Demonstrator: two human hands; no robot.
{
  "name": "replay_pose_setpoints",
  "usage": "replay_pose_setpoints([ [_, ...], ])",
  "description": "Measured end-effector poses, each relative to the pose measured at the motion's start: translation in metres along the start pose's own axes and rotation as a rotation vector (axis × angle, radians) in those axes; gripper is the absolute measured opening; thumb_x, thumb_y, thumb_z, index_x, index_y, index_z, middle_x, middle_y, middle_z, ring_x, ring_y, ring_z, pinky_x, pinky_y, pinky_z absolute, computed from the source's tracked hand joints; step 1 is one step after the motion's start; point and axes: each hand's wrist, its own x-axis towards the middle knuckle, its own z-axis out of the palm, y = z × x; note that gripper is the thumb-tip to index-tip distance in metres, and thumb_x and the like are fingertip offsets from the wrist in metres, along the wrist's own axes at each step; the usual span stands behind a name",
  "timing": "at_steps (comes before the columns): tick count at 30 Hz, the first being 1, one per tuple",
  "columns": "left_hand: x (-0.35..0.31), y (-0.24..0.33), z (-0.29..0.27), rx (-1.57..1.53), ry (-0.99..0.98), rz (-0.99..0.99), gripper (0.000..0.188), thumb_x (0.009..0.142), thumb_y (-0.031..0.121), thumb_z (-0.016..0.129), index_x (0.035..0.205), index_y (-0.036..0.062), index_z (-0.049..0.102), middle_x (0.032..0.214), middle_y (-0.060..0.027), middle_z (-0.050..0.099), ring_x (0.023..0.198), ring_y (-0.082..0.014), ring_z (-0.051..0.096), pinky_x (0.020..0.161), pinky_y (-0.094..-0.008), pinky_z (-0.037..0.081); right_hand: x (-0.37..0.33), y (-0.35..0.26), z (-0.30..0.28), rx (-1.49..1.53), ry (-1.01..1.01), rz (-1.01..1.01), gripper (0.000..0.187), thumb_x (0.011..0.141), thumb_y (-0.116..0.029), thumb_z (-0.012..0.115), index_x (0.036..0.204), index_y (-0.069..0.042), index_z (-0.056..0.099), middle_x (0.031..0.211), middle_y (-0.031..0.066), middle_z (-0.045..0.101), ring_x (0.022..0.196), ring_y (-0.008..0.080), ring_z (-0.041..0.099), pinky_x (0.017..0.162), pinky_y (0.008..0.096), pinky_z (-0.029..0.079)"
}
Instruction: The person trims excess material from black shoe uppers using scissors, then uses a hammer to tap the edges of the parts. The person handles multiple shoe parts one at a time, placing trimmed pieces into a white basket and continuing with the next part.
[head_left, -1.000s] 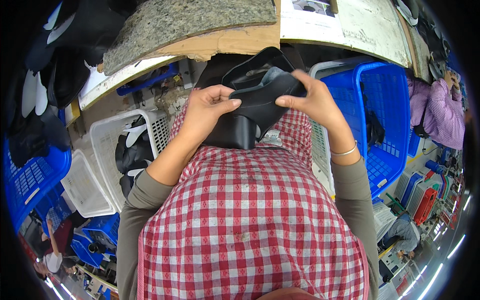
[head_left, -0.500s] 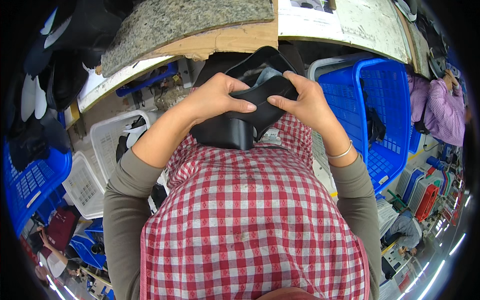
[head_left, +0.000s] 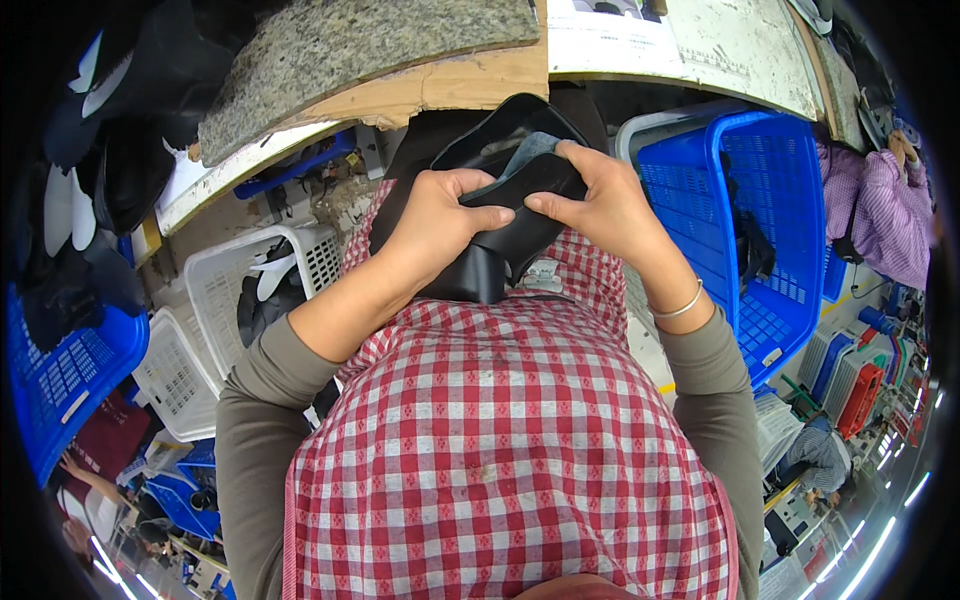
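Note:
A black, smooth leather shoe upper (head_left: 478, 275) lies over my lap, its curved opening toward the workbench. Some greyish-blue lining (head_left: 530, 151) shows inside the opening. My left hand (head_left: 432, 222) pinches the near edge, thumb on the outer face and fingers tucked behind it. Close by on the right, my right hand (head_left: 612, 205) grips the same edge, its thumb pressed on the outside. The two thumb tips are a short gap apart. The fingertips inside the fold are hidden.
A workbench with a granite slab (head_left: 370, 65) runs ahead of me. On the right stands a tall blue plastic basket (head_left: 690, 190) with dark pieces inside. White baskets (head_left: 215, 290) are on the left, near stacked black pieces (head_left: 120, 160). Another person's purple sleeve (head_left: 885, 215) shows at far right.
My left hand and forearm have shifted slightly inward and lower along the edge. My right thumb has slid a little left. Both hands keep hold of the shoe upper.

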Motion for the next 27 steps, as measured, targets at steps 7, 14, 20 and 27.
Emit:
replay_pose_setpoints([
  [7, 0.016, 0.002, -0.017, 0.439, -0.135, 0.281, 0.021, 0.084, 0.0, 0.079, 0.104, 0.0012, 0.076, 0.089, 0.0009, 0.071, 0.079, -0.0062, 0.06, 0.073, -0.0255, 0.05, -0.003, -0.006, 0.003, -0.062, 0.02, -0.02, 0.045, 0.08, -0.02, 0.087, 0.116, 0.0, 0.069, 0.099, 0.0189, 0.074, 0.088, 0.0325, 0.072, 0.078, 0.0386, 0.057],
  [14, 0.017, 0.0, -0.01, 0.064, -0.185, 0.187, 0.037, 0.088, -0.005, 0.075, 0.124, -0.0028, 0.067, 0.111, -0.0063, 0.076, 0.102, -0.0087, 0.066, 0.088, -0.0252, 0.056, -0.007, -0.003, 0.003, -0.089, 0.016, -0.036, 0.036, 0.084, -0.016, 0.086, 0.109, -0.001, 0.065, 0.093, 0.0131, 0.071, 0.086, 0.0225, 0.07, 0.079, 0.0328, 0.055],
  [20, 0.011, -0.005, -0.004, 0.082, -0.126, 0.247, 0.042, 0.089, -0.005, 0.074, 0.129, -0.003, 0.065, 0.116, -0.007, 0.074, 0.104, -0.0097, 0.067, 0.091, -0.0258, 0.056, -0.009, 0.015, 0.001, 0.256, 0.125, 0.087, 0.042, 0.089, -0.018, 0.083, 0.115, -0.001, 0.055, 0.1, 0.0129, 0.071, 0.102, 0.0247, 0.07, 0.093, 0.035, 0.053],
  [27, 0.012, 0.004, -0.01, 0.101, -0.18, 0.158, 0.035, 0.091, -0.001, 0.075, 0.125, -0.0031, 0.069, 0.112, -0.0053, 0.075, 0.102, -0.0092, 0.067, 0.089, -0.025, 0.056, -0.014, 0.011, 0.006, 0.233, 0.149, 0.057, 0.039, 0.092, -0.013, 0.08, 0.121, -0.002, 0.055, 0.092, 0.0045, 0.066, 0.091, 0.0109, 0.062, 0.087, 0.0273, 0.051],
])
